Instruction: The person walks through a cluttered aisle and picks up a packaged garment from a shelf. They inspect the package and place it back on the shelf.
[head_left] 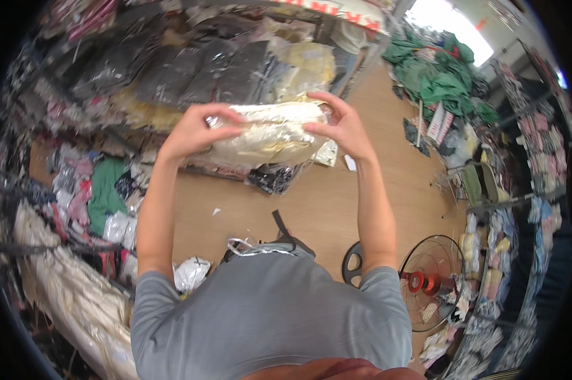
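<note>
Both my arms reach forward, holding up a cream-coloured bundle in clear plastic wrap [267, 136], which looks like packed clothing. My left hand [203, 128] grips its left end, thumb and fingers pinching the plastic. On the right end, my right hand [338, 125] closes round the bundle with the thumb in front and fingers over the upper edge. Light glints off the wrinkled wrap. Just beyond the bundle are dark grey plastic-wrapped garments [203, 73] and a pale yellow packet [308, 66] on a shelf.
Loose garments, including a green cloth [107, 196], fill the left shelving, with long cream packs [77, 297] below. A floor fan [419, 282] stands close at my right. Green fabric [434, 73] is heaped at the far right, near shelves of folded clothes [539, 149]. Scraps lie on the brown floor [197, 221].
</note>
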`<state>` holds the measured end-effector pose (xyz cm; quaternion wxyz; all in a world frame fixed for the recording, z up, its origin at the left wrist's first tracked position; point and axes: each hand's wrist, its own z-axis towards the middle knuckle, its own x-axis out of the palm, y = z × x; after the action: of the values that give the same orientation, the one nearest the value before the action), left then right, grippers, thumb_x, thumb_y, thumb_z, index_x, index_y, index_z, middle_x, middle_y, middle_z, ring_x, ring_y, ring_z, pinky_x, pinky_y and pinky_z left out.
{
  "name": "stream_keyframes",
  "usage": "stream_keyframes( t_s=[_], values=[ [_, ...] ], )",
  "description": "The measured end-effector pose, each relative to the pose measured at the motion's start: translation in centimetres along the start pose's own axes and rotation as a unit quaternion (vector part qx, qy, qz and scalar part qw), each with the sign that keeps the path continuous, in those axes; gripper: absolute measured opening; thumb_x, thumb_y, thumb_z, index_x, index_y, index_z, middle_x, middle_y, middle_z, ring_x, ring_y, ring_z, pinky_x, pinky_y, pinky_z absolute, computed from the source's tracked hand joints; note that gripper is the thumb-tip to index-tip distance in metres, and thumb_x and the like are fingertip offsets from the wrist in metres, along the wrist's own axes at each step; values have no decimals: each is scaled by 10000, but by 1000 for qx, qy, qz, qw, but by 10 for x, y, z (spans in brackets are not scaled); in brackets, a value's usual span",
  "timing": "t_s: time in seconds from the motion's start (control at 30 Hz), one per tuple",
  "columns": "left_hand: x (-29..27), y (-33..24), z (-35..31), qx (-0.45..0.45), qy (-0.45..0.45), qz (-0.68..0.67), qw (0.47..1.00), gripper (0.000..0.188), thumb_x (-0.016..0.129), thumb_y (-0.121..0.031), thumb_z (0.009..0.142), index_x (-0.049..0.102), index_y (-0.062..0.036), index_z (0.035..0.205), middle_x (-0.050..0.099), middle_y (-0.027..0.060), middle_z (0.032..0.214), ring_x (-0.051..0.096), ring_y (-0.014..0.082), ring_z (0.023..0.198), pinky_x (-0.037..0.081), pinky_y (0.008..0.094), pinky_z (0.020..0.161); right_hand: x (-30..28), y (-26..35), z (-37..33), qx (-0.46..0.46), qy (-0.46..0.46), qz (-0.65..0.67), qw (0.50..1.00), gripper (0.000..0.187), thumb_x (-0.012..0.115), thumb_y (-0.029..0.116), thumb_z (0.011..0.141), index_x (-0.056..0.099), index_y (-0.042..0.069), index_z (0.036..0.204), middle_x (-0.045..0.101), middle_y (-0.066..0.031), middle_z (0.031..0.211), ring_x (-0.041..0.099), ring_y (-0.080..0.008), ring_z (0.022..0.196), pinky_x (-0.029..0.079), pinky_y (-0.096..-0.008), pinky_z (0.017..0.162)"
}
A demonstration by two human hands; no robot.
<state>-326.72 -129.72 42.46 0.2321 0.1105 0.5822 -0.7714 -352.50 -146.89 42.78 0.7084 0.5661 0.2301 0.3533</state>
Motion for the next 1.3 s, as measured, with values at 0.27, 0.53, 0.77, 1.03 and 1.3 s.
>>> stream_keyframes(
  t_s=[0.27,0.53,0.77,1.03,1.3],
  values=[
    [5,-29,12,-53,95,-147,983,591,754,-34,814,460,-39,1326,589,45,1206,574,135,1105,499,292,904,-46,9,-15,16,107,-266,958,605,859,238,728,611,15,1232,694,-55,1053,647,-142,921,513,-289,828],
    [15,-46,47,-27,227,-25,973,542,734,-25,809,512,-70,1302,631,63,1207,583,141,1123,493,309,926,-1,-12,2,13,188,-392,901,429,784,423,780,738,31,948,669,-157,692,639,-250,637,478,-367,628],
    [50,-76,55,87,133,363,918,573,804,-448,702,656,-94,1127,683,147,1085,638,349,1003,517,425,845,10,-7,12,-35,218,-529,820,287,755,343,772,741,73,867,670,-192,756,659,-370,739,517,-449,681],
    [52,-61,59,6,286,338,897,362,823,-349,701,729,-42,870,666,210,776,636,412,799,508,453,720,11,22,-8,-67,235,-557,794,371,752,421,764,711,74,890,653,-185,712,642,-367,709,507,-434,669],
    [29,-65,52,9,262,325,908,370,837,-327,690,726,-24,870,643,206,709,598,406,683,492,416,649,-27,26,-22,-22,234,-487,841,333,751,341,803,692,16,846,649,-213,745,623,-406,747,491,-455,684]
  ],
)
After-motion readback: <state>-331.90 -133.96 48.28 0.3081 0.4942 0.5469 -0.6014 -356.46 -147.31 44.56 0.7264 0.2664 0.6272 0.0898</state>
